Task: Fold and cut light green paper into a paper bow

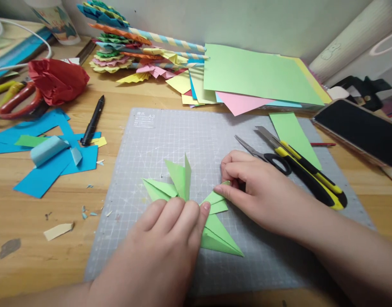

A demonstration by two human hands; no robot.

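A light green folded paper star (218, 232) with several pointed arms lies on a grey gridded cutting mat (144, 149). My left hand (166, 238) is closed over its middle and lower left, hiding that part, with the thumb pressed along a fold. My right hand (250, 187) pinches the tip of the right-hand arm between thumb and fingers. Two arms stand out beyond my left knuckles, one with its flaps raised. Just past my right hand lie black-handled scissors (262, 155) and a yellow and black utility knife (306, 175), its blade out.
A green paper strip (294, 136) lies under the knife, beside a phone (362, 130). Paper sheets (259, 72) and striped sticks with paper rosettes (164, 38) are at the back. Blue scraps (48, 170), a black pen (93, 121) and crumpled red paper (58, 81) sit left.
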